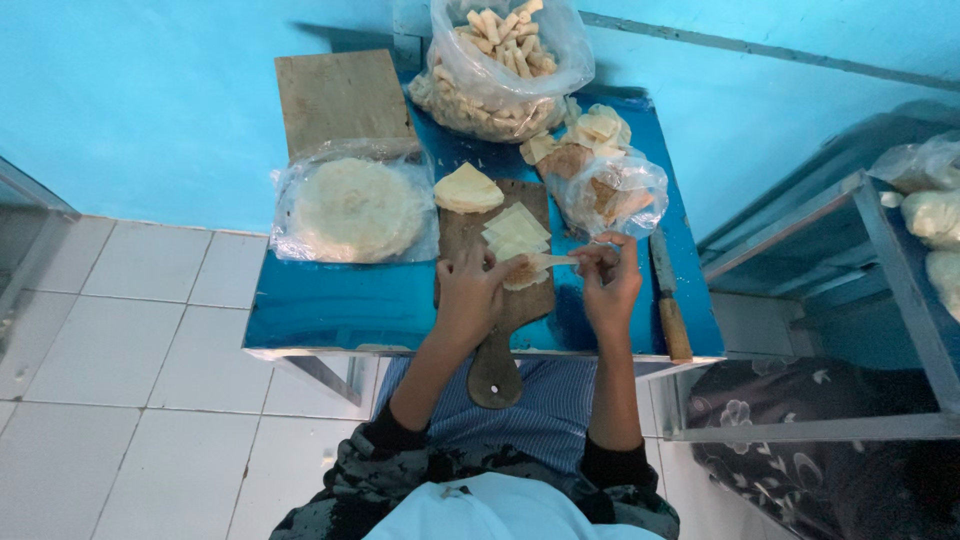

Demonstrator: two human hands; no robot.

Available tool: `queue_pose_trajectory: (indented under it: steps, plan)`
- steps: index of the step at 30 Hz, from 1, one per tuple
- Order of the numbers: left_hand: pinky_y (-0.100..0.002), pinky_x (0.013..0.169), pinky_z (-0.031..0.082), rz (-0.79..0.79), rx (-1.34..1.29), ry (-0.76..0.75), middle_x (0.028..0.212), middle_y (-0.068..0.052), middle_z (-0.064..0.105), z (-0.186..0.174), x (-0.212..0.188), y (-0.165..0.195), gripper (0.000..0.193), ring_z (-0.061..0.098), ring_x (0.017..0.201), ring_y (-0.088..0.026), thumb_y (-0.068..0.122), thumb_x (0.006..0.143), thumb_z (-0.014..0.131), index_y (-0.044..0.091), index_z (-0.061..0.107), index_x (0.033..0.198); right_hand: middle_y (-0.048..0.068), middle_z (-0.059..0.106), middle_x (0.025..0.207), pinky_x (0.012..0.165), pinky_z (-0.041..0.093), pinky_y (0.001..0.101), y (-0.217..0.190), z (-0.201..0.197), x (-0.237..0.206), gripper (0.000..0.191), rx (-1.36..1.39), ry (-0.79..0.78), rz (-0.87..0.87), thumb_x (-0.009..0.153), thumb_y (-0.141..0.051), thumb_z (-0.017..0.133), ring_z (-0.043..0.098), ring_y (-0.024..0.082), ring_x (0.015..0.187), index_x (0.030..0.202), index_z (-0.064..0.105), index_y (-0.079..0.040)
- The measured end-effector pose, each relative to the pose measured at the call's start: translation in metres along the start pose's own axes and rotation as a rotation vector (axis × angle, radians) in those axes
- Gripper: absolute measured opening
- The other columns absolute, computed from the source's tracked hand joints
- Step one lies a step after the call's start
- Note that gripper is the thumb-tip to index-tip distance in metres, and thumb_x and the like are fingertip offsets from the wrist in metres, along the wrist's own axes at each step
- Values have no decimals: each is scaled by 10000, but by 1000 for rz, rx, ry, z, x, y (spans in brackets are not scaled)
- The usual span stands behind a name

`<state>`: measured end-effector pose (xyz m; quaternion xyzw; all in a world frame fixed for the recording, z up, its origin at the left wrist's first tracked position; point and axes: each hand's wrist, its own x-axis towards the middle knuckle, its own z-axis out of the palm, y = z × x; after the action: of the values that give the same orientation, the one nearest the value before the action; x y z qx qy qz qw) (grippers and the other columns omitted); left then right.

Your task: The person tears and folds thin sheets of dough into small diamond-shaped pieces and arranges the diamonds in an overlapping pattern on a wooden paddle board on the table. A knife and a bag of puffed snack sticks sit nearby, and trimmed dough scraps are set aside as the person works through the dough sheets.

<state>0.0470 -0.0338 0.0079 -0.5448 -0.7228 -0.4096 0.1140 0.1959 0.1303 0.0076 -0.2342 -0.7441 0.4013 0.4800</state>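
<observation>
Dark patterned sleeves, pushed up; blue striped garment.

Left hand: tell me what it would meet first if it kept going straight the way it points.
The left hand points up-right across the wooden board; it would probably meet the stacked pale dough squares first, though depth is unclear.

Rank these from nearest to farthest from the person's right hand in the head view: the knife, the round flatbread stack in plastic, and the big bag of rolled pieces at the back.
From the right hand:
1. Knife, just to its right, near the table edge.
2. Big bag of rolled pieces, at the table's back, up and left of the hand.
3. Round flatbread stack in plastic, on the table's left side, beyond the wooden board.
</observation>
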Motion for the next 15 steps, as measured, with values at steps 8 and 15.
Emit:
queue_pose_trajectory:
  steps: [8,15]
  plan:
    - [-461,837,331,34,-10,14,952,-43,511,5,-2,-2,448,549,952,-238,56,846,651,281,760,1218,139,751,985,677,534,241,-2,-3,0,342,-21,-12,-17,973,154,608,656,102,792,1227,470,-30]
    - [-480,893,343,14,14,-15,1003,-61,541,5,-2,-3,398,560,1016,-249,72,833,661,243,755,1179,131,753,986,675,529,238,-2,-1,0,340,13,-14,-21,982,143,607,649,97,787,1235,464,-36]
